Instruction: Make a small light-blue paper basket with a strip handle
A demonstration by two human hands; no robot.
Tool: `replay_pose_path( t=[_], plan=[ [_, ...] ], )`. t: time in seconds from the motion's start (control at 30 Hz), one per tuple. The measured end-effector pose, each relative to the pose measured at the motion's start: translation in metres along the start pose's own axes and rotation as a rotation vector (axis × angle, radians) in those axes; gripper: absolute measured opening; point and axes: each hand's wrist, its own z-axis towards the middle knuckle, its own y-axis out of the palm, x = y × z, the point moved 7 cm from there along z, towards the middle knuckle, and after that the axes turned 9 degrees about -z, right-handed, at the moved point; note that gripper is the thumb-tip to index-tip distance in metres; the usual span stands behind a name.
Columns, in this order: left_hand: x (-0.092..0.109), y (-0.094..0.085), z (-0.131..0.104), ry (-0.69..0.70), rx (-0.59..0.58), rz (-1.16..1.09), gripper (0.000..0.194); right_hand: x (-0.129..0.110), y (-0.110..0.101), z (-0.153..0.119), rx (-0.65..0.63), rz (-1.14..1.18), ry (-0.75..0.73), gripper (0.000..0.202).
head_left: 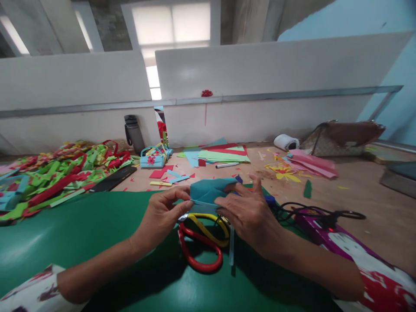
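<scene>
Between my hands is a folded piece of blue felt-like sheet (208,190), raised above the green mat (130,229). My left hand (169,206) pinches its left edge between thumb and fingers. At the right end, my right hand (248,212) grips it with the fingers pressed on its face, one finger lifted. Below the sheet lie scissors (201,260) with one red and one yellow handle loop; their blades are hidden. A thin translucent stick (231,247) shows beside the yellow loop, partly covered by my right hand.
Green and red strips (55,177) are heaped at left beside a black phone (113,178). Behind stand a dark bottle (134,134) and a small blue bag (152,159). Coloured sheets (224,154) lie at the back. At right are a purple power strip (338,238), cables and a handbag (341,138).
</scene>
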Motion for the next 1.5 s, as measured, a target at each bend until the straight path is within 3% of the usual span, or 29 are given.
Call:
replay_pose_path(
  t=[0.07,0.17,0.27,0.47,0.7,0.83,0.97,1.07,1.17,1.3,1.5],
  plan=[
    [0.006,-0.002,-0.001,0.063,0.018,0.044,0.008,0.001,0.001,0.000,-0.013,-0.001,0.005,0.016],
    [0.029,-0.003,-0.008,0.295,0.079,0.152,0.020,0.001,0.002,0.000,-0.025,-0.012,0.011,0.016],
    [0.044,0.006,-0.015,0.412,0.024,0.240,0.023,0.000,0.002,0.002,-0.026,-0.035,0.011,0.017],
    [0.047,0.023,-0.013,0.393,-0.058,0.276,0.027,-0.005,0.003,0.004,0.005,-0.052,-0.005,0.017],
    [0.021,0.058,0.001,0.246,-0.277,0.332,0.038,-0.011,-0.001,0.008,0.031,-0.028,-0.019,0.023],
    [0.019,0.054,0.010,0.214,-0.286,0.298,0.030,-0.003,-0.010,0.010,0.067,0.021,0.066,0.008],
    [0.019,0.038,0.017,0.128,-0.216,0.346,0.012,0.011,-0.024,0.011,0.167,0.096,0.146,0.030],
    [0.014,0.030,0.018,0.043,-0.170,0.275,0.006,0.024,-0.030,0.010,0.219,0.178,0.234,0.031],
    [0.010,0.026,0.017,0.006,-0.163,0.209,0.008,0.039,-0.024,0.008,0.154,0.273,0.394,0.025],
    [0.013,0.024,0.014,0.047,-0.156,0.265,0.012,0.049,-0.005,0.007,-0.034,0.464,0.558,0.021],
    [0.018,0.035,0.005,0.120,-0.242,0.351,0.013,0.043,0.005,0.007,-0.218,0.514,0.569,0.028]
  ],
)
